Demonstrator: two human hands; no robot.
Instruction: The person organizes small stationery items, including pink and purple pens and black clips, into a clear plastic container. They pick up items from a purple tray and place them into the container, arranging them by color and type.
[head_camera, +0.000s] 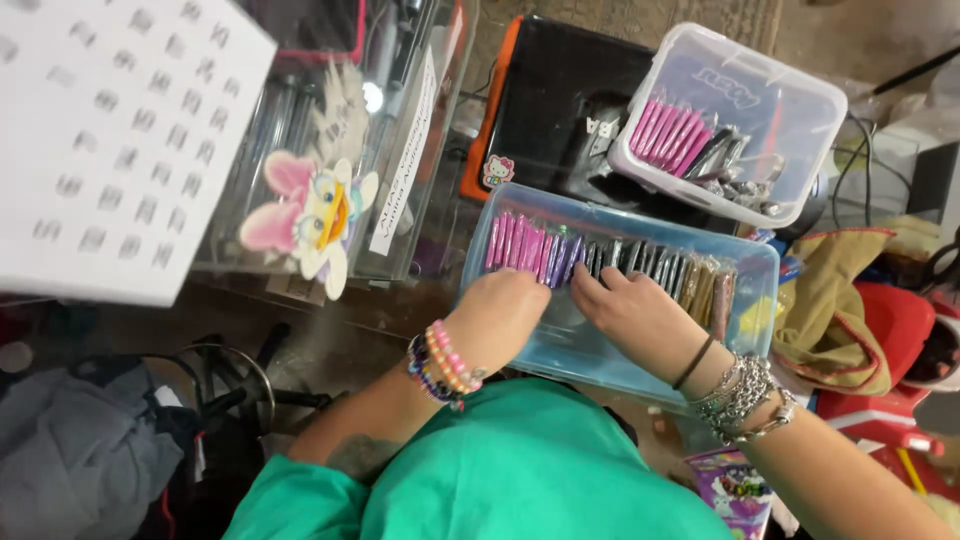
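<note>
- Blue plastic bin (755, 262), long axis running left to right and dipping slightly rightward, sits directly ahead of the green-clad torso.
- Row of slim packets (610, 262) inside, upright on edge, pink at left through dark to brownish at right.
- Left hand (500, 312) curled into the bin at the pink end; grip hidden, cannot tell.
- Right hand (640, 315) spread, fingertips touching dark packets, clasping nothing visible.

Both forearms extend forward from short green sleeves and converge, hands close together but apart. Left hand (497, 318): palm down, fingers curled under, knuckles uppermost; beaded bracelets at the wrist. Right hand (640, 315): palm down, fingers (592, 284) spread and extended forward; a dark band and metal chain bracelets at the wrist (grip of either hand cannot be determined).
</note>
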